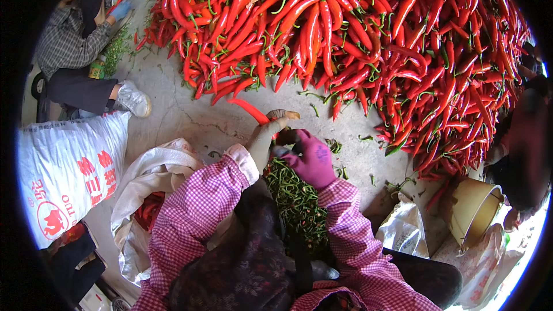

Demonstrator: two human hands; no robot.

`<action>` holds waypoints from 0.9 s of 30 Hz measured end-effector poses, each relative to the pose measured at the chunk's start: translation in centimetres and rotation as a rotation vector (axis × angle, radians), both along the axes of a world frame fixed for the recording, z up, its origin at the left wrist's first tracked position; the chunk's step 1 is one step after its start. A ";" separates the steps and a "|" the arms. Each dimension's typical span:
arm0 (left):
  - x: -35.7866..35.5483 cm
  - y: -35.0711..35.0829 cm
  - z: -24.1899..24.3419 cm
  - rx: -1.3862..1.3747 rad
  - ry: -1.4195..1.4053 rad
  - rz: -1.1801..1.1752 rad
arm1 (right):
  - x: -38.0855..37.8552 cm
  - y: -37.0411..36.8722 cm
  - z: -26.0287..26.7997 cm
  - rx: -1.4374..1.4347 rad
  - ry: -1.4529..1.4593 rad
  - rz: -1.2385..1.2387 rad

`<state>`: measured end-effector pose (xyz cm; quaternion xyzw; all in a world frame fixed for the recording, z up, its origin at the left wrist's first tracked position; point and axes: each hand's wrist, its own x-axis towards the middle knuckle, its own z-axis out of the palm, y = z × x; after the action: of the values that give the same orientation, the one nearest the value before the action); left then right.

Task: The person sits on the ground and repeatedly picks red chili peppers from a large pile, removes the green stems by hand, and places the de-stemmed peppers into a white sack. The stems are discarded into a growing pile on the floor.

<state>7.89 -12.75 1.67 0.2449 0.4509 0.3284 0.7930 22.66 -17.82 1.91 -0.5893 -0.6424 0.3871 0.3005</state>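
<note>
My left hand [273, 126], in a worn glove, is closed around a long red chili pepper [248, 110] whose tip points up and left. Close beside it on the right is my right hand [312, 157] in a pink glove with dark fingertips, near the pepper's stem end; whether it grips the stem is hidden. Below both hands, between my legs, lies a heap of green chili stems [298, 203]. A large pile of red chili peppers [319, 30] covers the floor ahead. An open white woven sack [142, 172] at my left contains red peppers.
A full white woven sack [73, 168] stands farther left, near a seated co-worker [77, 43] with a blue glove. At right are a yellowish bucket [471, 211] on its side and white sacks [406, 229]. Loose stems lie on the concrete floor [173, 90]. Another person [527, 147] is at the right edge.
</note>
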 end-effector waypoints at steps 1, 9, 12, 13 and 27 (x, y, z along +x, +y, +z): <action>0.1 -0.4 -0.1 -0.006 0.032 -0.025 | -0.6 0.1 0.5 0.026 -0.181 0.008; -1.5 -1.6 -4.5 0.296 0.572 -0.266 | 0.3 0.0 -1.3 -0.023 -0.146 -0.313; -0.9 -1.6 2.0 0.994 1.021 -0.317 | 3.8 0.1 -1.3 -0.115 -0.291 -0.239; -0.6 -1.4 3.3 1.211 1.129 -0.439 | 4.0 -0.2 -1.7 -0.127 -0.103 -0.187; -2.5 1.6 0.7 0.518 0.537 -0.284 | 6.6 0.3 -1.3 -0.309 0.598 0.417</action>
<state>5.39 -11.14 2.40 0.5737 0.5063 0.2428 0.5963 29.23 -17.52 0.64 -0.3455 -0.5667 0.6865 0.2970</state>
